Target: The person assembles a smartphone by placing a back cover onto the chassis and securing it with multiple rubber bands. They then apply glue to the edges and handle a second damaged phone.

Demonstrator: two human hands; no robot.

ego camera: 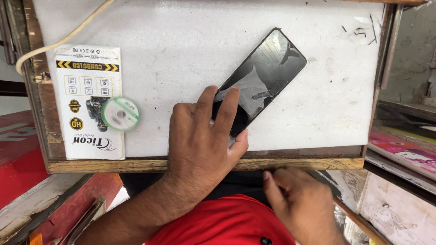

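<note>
A black smartphone point(267, 71) with a cracked screen lies diagonally on a white work board point(184, 30). My left hand point(203, 137) rests on the phone's near end, fingers pressed on the glass and thumb at its lower edge. My right hand point(298, 198) hovers below the board's wooden front edge point(298, 163), fingers loosely curled, and nothing can be seen in it.
A white screen-protector package point(84, 121) lies at the board's left, with a small round green-rimmed spool point(120, 113) on it. A cream cable point(79, 26) runs across the upper left corner. Red surfaces sit to the left, shelves and colourful packets point(425, 159) to the right.
</note>
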